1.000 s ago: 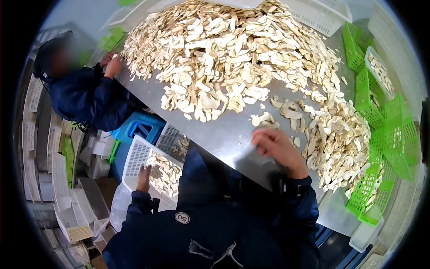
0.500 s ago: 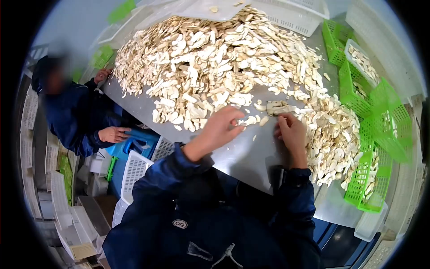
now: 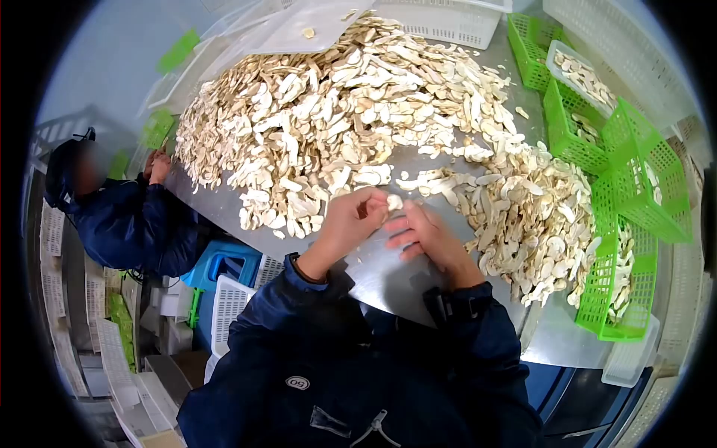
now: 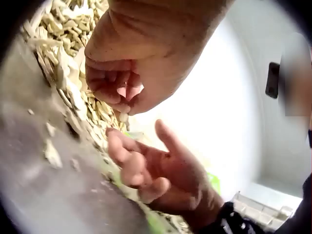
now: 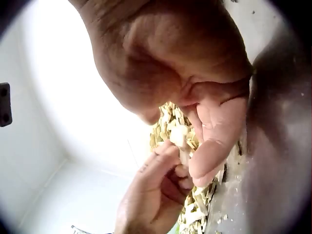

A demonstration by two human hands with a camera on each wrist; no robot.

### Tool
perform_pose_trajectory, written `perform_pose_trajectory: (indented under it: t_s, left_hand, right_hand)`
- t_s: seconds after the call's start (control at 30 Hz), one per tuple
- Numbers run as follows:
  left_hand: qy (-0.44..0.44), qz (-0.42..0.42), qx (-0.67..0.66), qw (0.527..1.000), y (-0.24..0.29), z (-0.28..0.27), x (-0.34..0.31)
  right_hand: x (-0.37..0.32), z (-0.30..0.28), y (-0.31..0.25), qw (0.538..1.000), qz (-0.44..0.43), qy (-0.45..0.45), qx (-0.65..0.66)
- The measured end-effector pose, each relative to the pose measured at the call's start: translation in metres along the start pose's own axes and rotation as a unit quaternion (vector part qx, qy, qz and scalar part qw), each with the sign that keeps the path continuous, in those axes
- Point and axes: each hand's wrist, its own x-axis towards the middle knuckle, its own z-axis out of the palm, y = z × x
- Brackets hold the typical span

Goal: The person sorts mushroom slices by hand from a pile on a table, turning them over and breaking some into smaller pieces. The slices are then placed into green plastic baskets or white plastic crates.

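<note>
My left hand (image 3: 349, 225) pinches a small pale dried mushroom slice (image 3: 394, 201) between thumb and fingertips, above the metal table (image 3: 381, 280). Facing it is my right hand (image 3: 429, 237), its fingers loosely bent and apart, close beside that slice. In the right wrist view the slice (image 5: 179, 135) sticks up from the left fingertips, near the right fingers. Beyond both hands lies a large heap of mushroom slices (image 3: 299, 112). A smaller pile (image 3: 534, 224) sits to the right of my right hand.
Green baskets (image 3: 616, 280) and a white tray of slices (image 3: 582, 75) line the right edge. White crates (image 3: 448, 26) stand at the back. Another person in dark blue (image 3: 123, 224) works at the left. A white basket (image 3: 230, 310) is low beside my left sleeve.
My left hand has come up from the white basket to the table and now pinches a slice. My right hand has left the smaller pile's edge and moved left toward it.
</note>
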Motion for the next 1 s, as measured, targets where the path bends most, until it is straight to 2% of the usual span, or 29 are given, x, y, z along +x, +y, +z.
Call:
perform_pose_trajectory:
  t_s: [0.03,0.07,0.13,0.17,0.23,0.33,0.37,0.4,0.47,0.57,0.67,0.8,0.87,0.9,0.97,1.0]
  left_hand:
    - [-0.029,-0.007,-0.042,0.999,0.005,-0.001,0.001]
    - [-0.056,-0.014,-0.084,0.995,0.012,-0.003,0.001]
    - [-0.073,0.054,-0.018,0.996,0.022,-0.010,0.006]
    - [-0.076,0.081,0.009,0.994,0.019,-0.011,0.010]
    - [-0.072,0.116,0.086,0.987,0.013,-0.016,0.019]
    - [-0.059,0.138,0.219,0.964,-0.002,-0.016,0.029]
    - [-0.059,0.150,0.255,0.953,-0.004,-0.015,0.032]
    - [-0.058,0.162,0.291,0.941,-0.004,-0.014,0.034]
    - [-0.127,0.132,0.276,0.944,0.006,-0.011,0.035]
    - [-0.201,0.124,0.229,0.944,0.016,-0.001,0.042]
    - [-0.226,0.156,0.219,0.936,0.022,0.007,0.050]
    - [-0.241,0.212,0.186,0.928,0.034,0.000,0.049]
    - [-0.298,0.128,0.122,0.938,0.053,-0.027,0.038]
    - [-0.326,0.083,0.090,0.937,0.064,-0.046,0.030]
    - [-0.327,-0.003,0.088,0.941,0.072,-0.092,0.007]
    - [-0.326,-0.017,0.084,0.942,0.053,-0.123,-0.005]
  right_hand:
    - [0.001,0.000,0.001,0.998,-0.001,0.021,0.062]
    - [0.001,-0.002,-0.001,0.998,-0.025,0.037,0.044]
    - [0.003,-0.007,-0.005,0.995,-0.075,0.065,0.005]
    - [0.005,-0.013,-0.001,0.980,-0.127,0.126,-0.090]
    - [0.014,-0.032,0.007,0.903,-0.229,0.243,-0.273]
    - [0.013,-0.040,0.000,0.870,-0.264,0.317,-0.270]
    - [0.014,-0.042,-0.003,0.874,-0.259,0.319,-0.260]
    - [0.012,-0.043,-0.004,0.851,-0.276,0.331,-0.299]
    - [0.007,-0.044,-0.009,0.799,-0.306,0.356,-0.376]
    - [0.007,-0.045,-0.009,0.745,-0.272,0.361,-0.491]
    - [0.006,-0.045,-0.007,0.716,-0.237,0.350,-0.555]
    - [0.010,-0.053,0.001,0.724,-0.273,0.361,-0.521]
    - [0.013,-0.058,0.004,0.731,-0.280,0.365,-0.504]
    - [0.015,-0.061,0.006,0.725,-0.315,0.374,-0.485]
    - [0.017,-0.064,0.011,0.712,-0.379,0.390,-0.443]
    - [0.016,-0.064,0.007,0.742,-0.361,0.389,-0.409]
